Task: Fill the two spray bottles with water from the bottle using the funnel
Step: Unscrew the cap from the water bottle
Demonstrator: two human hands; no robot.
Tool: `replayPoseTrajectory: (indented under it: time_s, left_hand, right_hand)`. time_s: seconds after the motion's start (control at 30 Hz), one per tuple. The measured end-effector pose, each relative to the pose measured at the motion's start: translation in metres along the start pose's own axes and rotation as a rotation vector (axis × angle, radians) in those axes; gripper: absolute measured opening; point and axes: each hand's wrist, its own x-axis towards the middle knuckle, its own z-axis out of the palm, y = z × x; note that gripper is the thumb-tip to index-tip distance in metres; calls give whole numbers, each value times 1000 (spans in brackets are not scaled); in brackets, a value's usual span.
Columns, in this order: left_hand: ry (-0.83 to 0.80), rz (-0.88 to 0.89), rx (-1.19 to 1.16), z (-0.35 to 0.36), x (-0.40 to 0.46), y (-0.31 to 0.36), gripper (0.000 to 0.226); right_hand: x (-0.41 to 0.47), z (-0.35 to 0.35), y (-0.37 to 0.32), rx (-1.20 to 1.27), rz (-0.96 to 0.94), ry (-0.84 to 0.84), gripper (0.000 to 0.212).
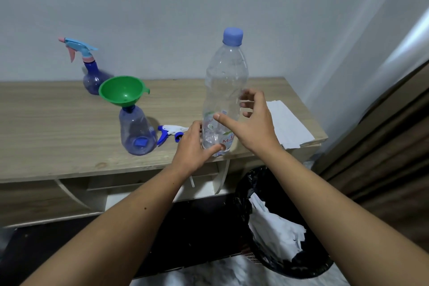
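Two bare forearms and hands

Both arms run bare from the frame's lower edge to the fingertips; no sleeve, watch, ring or glove shows on either; the left hand [193, 148] and right hand [251, 123] have short nails; a small dark mole marks the left forearm [145, 208].

Clear glossy plastic water bottle [224, 90]; matt wood-grain table [58, 127]; glossy green plastic funnel [121, 90].

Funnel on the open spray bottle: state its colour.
Green; the funnel sits in the neck of the open spray bottle, shown clearly in the head view.
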Motion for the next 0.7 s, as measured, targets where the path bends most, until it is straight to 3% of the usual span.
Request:
replayPoseTrajectory:
  time_s: [0.3,0.7]
  left_hand:
    - [16,-33,0,1,-1,2,75]
    - [6,-15,-31,5,1,-8,77]
  right_hand:
    - [31,-16,-87,183,-160,213,69]
    - [46,-10,-105,204,-88,291,29]
